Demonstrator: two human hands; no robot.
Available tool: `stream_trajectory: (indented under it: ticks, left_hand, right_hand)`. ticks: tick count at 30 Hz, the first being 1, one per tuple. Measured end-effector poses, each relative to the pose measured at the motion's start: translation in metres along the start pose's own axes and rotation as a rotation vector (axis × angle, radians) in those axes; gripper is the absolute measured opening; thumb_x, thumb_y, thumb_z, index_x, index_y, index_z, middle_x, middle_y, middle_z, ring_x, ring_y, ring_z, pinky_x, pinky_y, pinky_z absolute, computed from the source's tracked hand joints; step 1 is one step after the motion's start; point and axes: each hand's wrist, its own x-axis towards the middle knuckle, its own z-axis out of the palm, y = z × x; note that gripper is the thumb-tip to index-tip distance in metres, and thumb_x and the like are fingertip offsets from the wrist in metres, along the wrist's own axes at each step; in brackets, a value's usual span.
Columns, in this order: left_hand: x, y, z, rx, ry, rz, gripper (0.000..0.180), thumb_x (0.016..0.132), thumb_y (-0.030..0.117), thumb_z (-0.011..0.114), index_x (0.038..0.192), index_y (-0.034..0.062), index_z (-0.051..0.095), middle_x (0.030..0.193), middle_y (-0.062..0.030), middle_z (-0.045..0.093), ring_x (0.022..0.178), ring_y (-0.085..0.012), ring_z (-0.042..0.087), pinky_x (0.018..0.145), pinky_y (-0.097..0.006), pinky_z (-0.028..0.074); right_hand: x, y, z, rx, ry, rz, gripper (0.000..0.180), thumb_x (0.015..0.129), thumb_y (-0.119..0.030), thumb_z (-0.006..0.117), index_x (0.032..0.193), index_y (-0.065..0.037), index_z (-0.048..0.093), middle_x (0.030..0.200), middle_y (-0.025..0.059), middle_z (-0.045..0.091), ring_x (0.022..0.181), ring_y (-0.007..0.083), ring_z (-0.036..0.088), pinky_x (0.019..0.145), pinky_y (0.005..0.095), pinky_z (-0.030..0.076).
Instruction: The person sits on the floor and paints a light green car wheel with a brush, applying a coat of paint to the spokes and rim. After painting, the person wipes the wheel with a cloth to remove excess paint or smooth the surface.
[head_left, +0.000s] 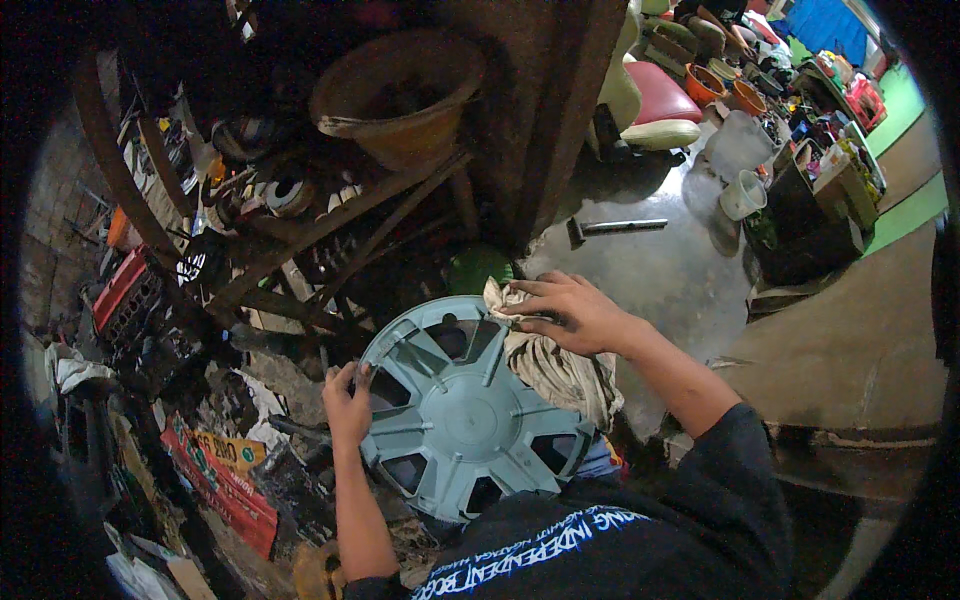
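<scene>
Head view puts a grey-blue plastic wheel cover (pixel 470 410) at the lower centre of the frame, spoked and tilted, resting in front of my dark printed shirt (pixel 620 540). My left hand (pixel 347 400) grips its left rim, fingers curled over the edge. My right hand (pixel 565 310) lies flat, fingers spread, pressing a beige rag (pixel 555 370) against the cover's upper right rim; the rag hangs down beside it. Above, in the upper centre, 1 brown bowl-shaped pot (pixel 400 95) sits on a wooden rack (pixel 330 225). At the upper right, a white cup (pixel 741 194) stands on the concrete floor (pixel 660 270), near a red-cushioned seat (pixel 660 100).
</scene>
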Motion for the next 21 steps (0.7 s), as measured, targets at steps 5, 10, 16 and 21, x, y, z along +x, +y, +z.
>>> stream_trajectory:
  ticks: [5, 10, 16, 21]
  left_hand:
    - [0.001, 0.015, -0.007, 0.037, -0.131, -0.145, 0.049, 0.097, 0.036, 0.061, 0.115, -0.0097, 0.062, 0.116, -0.0227, 0.064, 0.114, -0.0345, 0.059, 0.101, -0.04, 0.041]
    - [0.001, 0.002, -0.006, -0.051, -0.131, -0.201, 0.053, 0.096, 0.038, 0.062, 0.113, -0.0123, 0.062, 0.118, -0.0241, 0.064, 0.116, -0.0348, 0.058, 0.109, -0.041, 0.033]
    - [-0.001, -0.008, 0.0, -0.007, -0.063, -0.074, 0.046, 0.093, 0.038, 0.065, 0.106, -0.0062, 0.067, 0.109, -0.0252, 0.064, 0.105, -0.0395, 0.058, 0.098, -0.044, 0.04]
    - [-0.004, -0.021, 0.006, 0.054, 0.018, -0.031, 0.046, 0.09, 0.039, 0.068, 0.106, -0.0043, 0.069, 0.109, -0.0277, 0.062, 0.103, -0.0423, 0.058, 0.095, -0.046, 0.043]
  right_hand:
    - [0.002, -0.002, 0.028, 0.169, 0.198, -0.003, 0.038, 0.094, -0.028, 0.061, 0.131, -0.019, 0.06, 0.144, 0.019, 0.048, 0.125, 0.039, 0.046, 0.104, 0.0486, 0.038]
    - [0.001, -0.014, 0.032, 0.203, 0.263, 0.019, 0.037, 0.09, -0.021, 0.065, 0.126, -0.015, 0.06, 0.132, 0.019, 0.054, 0.117, 0.0388, 0.048, 0.102, 0.0447, 0.041]
    - [0.005, -0.019, 0.034, 0.065, 0.375, -0.038, 0.039, 0.085, -0.016, 0.068, 0.122, -0.011, 0.058, 0.126, 0.0138, 0.054, 0.112, 0.0377, 0.046, 0.097, 0.0448, 0.042]
    - [0.001, -0.018, 0.051, 0.015, 0.367, 0.059, 0.042, 0.082, -0.017, 0.069, 0.122, -0.014, 0.058, 0.129, 0.0133, 0.053, 0.114, 0.0382, 0.047, 0.095, 0.0479, 0.043]
